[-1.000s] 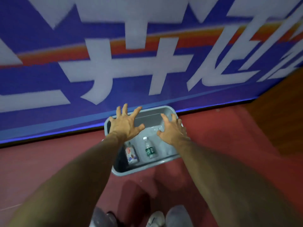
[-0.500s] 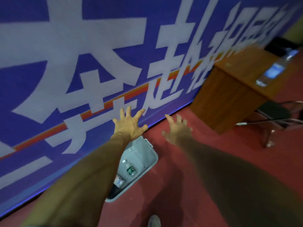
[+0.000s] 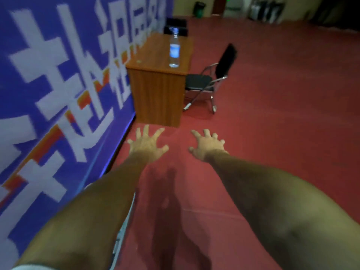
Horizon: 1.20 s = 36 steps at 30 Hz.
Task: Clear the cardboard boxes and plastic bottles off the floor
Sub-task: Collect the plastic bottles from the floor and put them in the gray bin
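Observation:
Both arms stretch forward over the red floor (image 3: 272, 133). My left hand (image 3: 147, 144) has its fingers spread and holds nothing. My right hand (image 3: 207, 145) is also spread and empty, a little to the right. A clear plastic bottle (image 3: 174, 50) with a blue label stands upright on a wooden desk (image 3: 155, 88) ahead. Only a thin edge of the grey bin (image 3: 124, 228) shows under my left forearm; its contents are hidden. No cardboard box is in view.
A blue banner wall (image 3: 58, 94) with white characters runs along the left. A black folding chair (image 3: 212, 80) stands right of the desk. A green bin (image 3: 199, 9) and a doorway lie at the far end. Red floor extends to the right.
The view has swung right, away from the grey bin with bottles, which slid under my left arm. The desk, bottle and chair came into view. Both hands stay spread and empty.

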{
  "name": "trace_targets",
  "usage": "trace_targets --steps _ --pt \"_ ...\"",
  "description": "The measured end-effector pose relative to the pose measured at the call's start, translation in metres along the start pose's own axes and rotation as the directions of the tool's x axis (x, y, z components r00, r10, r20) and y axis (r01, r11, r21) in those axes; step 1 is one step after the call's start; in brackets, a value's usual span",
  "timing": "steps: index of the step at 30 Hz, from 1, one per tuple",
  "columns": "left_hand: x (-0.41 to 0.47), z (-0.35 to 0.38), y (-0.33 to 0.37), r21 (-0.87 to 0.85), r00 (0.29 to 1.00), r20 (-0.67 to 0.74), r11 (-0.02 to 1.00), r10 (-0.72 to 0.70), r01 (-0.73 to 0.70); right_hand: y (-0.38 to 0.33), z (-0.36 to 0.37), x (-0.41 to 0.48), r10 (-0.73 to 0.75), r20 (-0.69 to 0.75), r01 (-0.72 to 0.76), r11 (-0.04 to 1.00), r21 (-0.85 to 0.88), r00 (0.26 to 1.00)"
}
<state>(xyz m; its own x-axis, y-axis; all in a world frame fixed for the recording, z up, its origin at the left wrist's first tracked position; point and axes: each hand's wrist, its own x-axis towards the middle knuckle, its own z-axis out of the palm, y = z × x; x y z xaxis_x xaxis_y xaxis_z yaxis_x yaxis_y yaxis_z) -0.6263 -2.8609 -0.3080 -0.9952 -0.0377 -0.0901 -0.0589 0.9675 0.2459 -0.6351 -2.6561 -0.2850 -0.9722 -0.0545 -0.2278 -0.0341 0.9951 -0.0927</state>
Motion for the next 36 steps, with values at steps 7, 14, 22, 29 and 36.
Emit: trace_targets --steps 7,14,22,29,36 --pt "-0.015 0.033 0.178 0.020 0.957 0.101 0.961 0.273 -0.277 0.175 -0.001 -0.064 0.290 -0.034 -0.287 0.956 0.065 0.957" --pt "-0.064 0.091 0.363 0.044 0.883 0.144 0.889 0.446 -0.456 0.356 0.010 -0.145 0.436 -0.032 -0.432 0.898 0.083 0.899" --pt "-0.130 0.153 0.556 0.005 0.762 0.205 0.778 0.614 -0.628 0.534 0.022 -0.244 0.601 -0.002 -0.596 0.792 0.133 0.799" --pt "-0.162 0.207 0.686 -0.033 0.607 0.293 0.642 0.739 -0.766 0.643 0.042 -0.307 0.736 0.024 -0.731 0.667 0.145 0.676" --pt "-0.169 0.259 0.796 -0.090 0.467 0.338 0.522 0.817 -0.848 0.740 0.057 -0.337 0.834 0.050 -0.831 0.541 0.131 0.550"
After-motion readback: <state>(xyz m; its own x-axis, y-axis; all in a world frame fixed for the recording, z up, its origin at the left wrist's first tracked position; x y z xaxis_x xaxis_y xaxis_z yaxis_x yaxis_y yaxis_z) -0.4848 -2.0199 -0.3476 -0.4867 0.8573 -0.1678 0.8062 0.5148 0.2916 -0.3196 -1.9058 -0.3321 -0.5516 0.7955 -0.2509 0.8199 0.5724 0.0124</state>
